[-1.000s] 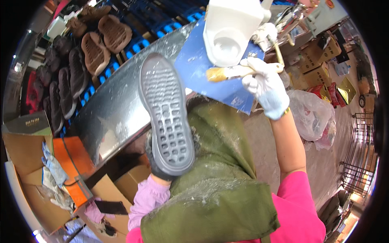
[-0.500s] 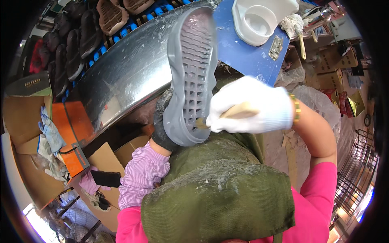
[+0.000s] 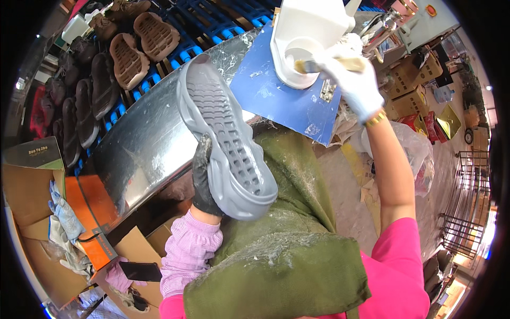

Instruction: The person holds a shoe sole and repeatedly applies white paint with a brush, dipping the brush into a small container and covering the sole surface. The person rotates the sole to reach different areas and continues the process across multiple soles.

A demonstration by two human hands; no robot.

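Observation:
A grey shoe sole [image 3: 227, 133] tilts over my lap, its hollow, grid-patterned side facing up. My left hand [image 3: 203, 178], in a black glove, grips its left edge; the fingers beneath are hidden. In a white glove, my right hand [image 3: 353, 85] is closed around a brush [image 3: 348, 64] with a pale handle. The bristles hang at the mouth of a round white cup [image 3: 302, 53], part of a white plastic dispenser [image 3: 308, 24]. That dispenser stands on a blue board [image 3: 265, 93] at the table's far side.
A shiny metal tabletop [image 3: 154, 133] runs along the left. Brown soles [image 3: 127, 61] and dark shoes stand on a blue roller rack [image 3: 186, 56]. Left of me, an open cardboard box [image 3: 32, 199] holds gloves beside an orange box [image 3: 93, 202]. Cartons [image 3: 411, 85] are stacked at right.
My right hand has carried the brush from the sole's heel up and right to the white cup. The sole has tipped leftward in my left hand, and the view has shifted.

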